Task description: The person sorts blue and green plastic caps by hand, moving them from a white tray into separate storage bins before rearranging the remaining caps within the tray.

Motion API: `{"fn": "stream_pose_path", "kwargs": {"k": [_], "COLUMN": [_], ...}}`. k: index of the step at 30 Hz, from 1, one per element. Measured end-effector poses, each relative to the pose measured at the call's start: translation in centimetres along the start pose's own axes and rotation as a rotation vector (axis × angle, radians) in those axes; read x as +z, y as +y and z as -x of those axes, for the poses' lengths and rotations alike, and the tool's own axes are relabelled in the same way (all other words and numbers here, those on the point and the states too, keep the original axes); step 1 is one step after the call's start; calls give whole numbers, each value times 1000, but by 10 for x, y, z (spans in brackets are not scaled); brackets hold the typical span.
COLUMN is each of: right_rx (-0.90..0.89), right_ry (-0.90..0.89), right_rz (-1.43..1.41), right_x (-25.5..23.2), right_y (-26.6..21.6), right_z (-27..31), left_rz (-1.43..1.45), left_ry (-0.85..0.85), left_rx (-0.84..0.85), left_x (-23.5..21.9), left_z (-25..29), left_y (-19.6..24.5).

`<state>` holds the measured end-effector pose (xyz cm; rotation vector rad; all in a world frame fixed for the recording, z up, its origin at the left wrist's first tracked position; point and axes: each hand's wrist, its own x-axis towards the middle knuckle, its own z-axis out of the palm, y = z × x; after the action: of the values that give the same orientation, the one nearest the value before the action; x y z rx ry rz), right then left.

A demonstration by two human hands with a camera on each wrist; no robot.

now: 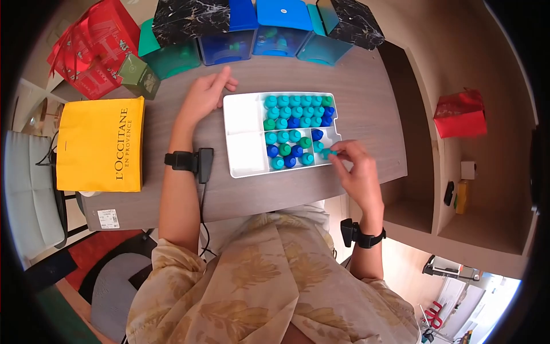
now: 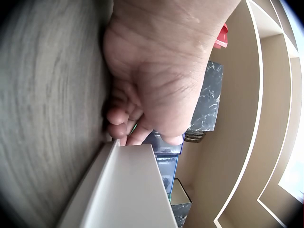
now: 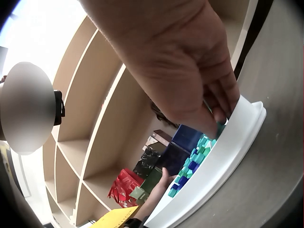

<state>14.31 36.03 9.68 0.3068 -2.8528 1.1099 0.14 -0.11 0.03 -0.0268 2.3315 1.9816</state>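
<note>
A white divided tray (image 1: 245,155) lies on the table, its right side filled with rows of small teal, blue and green knobbed pieces (image 1: 295,100). My right hand (image 1: 359,166) is at the tray's front right corner, where thumb and fingertips pinch a small teal piece (image 1: 327,153). In the right wrist view, the fingers reach over the tray wall (image 3: 228,147) and partly hide that piece. My left hand (image 1: 207,94) rests on the table beside the tray's left edge, fingers relaxed and holding nothing. The left wrist view shows its fingertips right at the tray's rim (image 2: 116,147).
Blue and teal translucent bins (image 1: 226,49) stand along the back, with black marbled boxes (image 1: 192,20) on top. A yellow bag (image 1: 100,146), a red gift bag (image 1: 94,51) and a green box (image 1: 139,76) stand to the left. Shelving (image 1: 481,223) borders the right.
</note>
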Motion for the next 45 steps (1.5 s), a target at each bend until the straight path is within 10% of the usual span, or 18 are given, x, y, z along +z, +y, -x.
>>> {"fn": "stream_pose_path", "kwargs": {"k": [45], "right_rx": [-46], "right_ry": [142], "right_rz": [237], "right_x": [7], "right_y": [20], "right_z": [-75], "left_rz": [17], "left_ry": [-2], "left_rx": [-6], "left_x": [0], "left_z": [1], "left_y": [-1]}}
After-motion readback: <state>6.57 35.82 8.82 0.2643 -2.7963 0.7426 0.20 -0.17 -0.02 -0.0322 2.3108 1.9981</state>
